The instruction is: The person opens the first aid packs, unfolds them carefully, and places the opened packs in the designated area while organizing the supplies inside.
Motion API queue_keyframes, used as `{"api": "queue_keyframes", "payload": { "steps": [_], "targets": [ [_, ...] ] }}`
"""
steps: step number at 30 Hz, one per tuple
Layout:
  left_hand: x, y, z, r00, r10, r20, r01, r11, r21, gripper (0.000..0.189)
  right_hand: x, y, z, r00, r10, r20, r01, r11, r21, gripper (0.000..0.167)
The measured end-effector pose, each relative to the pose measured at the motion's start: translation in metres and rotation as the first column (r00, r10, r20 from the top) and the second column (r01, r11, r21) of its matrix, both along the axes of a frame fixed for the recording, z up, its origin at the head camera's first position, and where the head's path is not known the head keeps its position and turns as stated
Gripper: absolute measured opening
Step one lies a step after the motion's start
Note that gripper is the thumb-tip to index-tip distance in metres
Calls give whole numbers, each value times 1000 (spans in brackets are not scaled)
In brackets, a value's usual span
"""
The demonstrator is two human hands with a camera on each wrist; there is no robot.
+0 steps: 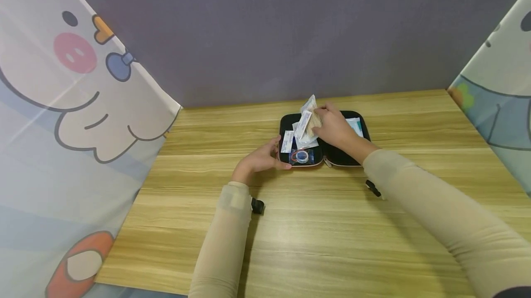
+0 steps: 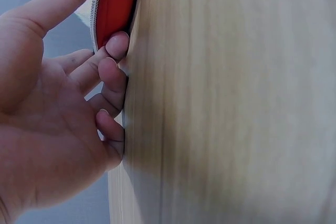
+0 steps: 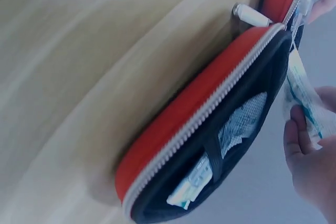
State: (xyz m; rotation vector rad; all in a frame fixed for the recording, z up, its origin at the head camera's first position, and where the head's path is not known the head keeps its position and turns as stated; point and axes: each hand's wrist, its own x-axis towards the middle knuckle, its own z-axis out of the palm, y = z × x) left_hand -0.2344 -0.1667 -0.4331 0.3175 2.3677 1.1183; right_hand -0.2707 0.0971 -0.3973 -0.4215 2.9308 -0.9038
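Note:
An unfolded zippered case (image 1: 346,155) lies flat on the table, black inside and red outside. My left hand (image 1: 262,157) holds its left front corner, thumb along the front and fingers at the side; the left wrist view shows the red shell (image 2: 116,9) against curled fingers. Above the left half, my right hand (image 1: 335,127) pinches a clear packet of cotton swabs (image 1: 314,125), tilted upward. Beneath and beside it are white printed sachets (image 1: 287,141) and a blue packet with a white ring-shaped item (image 1: 302,156).
The case's right half holds a white and teal packet (image 1: 355,125), under a black strap (image 3: 213,157) in the right wrist view. A zipper pull (image 1: 327,162) hangs at the front. Behind the wooden table (image 1: 315,224) rises a grey wall (image 1: 290,35).

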Motion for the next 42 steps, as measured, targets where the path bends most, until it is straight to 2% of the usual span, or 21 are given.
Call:
{"api": "queue_keyframes", "payload": {
  "steps": [4, 8, 16, 22, 27, 33, 42],
  "targets": [
    [0, 0, 0, 1000, 1, 6, -1, 1000, 10, 119, 1, 5, 6, 999, -6, -43, 6, 1000, 6, 66],
    [0, 1, 1, 1000, 1, -2, -1, 1000, 4, 119, 2, 12, 13, 999, -2, -45, 3, 1000, 20, 66],
    [0, 3, 2, 1000, -4, -4, 4, 1000, 9, 119, 8, 40, 20, 996, -21, -86, 22, 1000, 5, 66],
    [0, 4, 2, 1000, -5, -9, 5, 1000, -1, 120, 15, 68, 24, 998, -48, -42, 47, 999, -26, 69],
    [0, 3, 1, 1000, -5, -7, 5, 1000, 8, 120, 20, 88, 23, 997, -75, -9, 75, 997, -8, 70],
    [0, 2, 0, 1000, 2, -2, -2, 1000, 10, 121, 26, 105, 17, 995, -97, -9, 97, 995, -19, 68],
    [0, 1, -1, 1000, 11, -5, -11, 1000, 16, 120, 35, 120, 11, 988, -108, -114, 105, 994, -29, 68]
  ]
}}
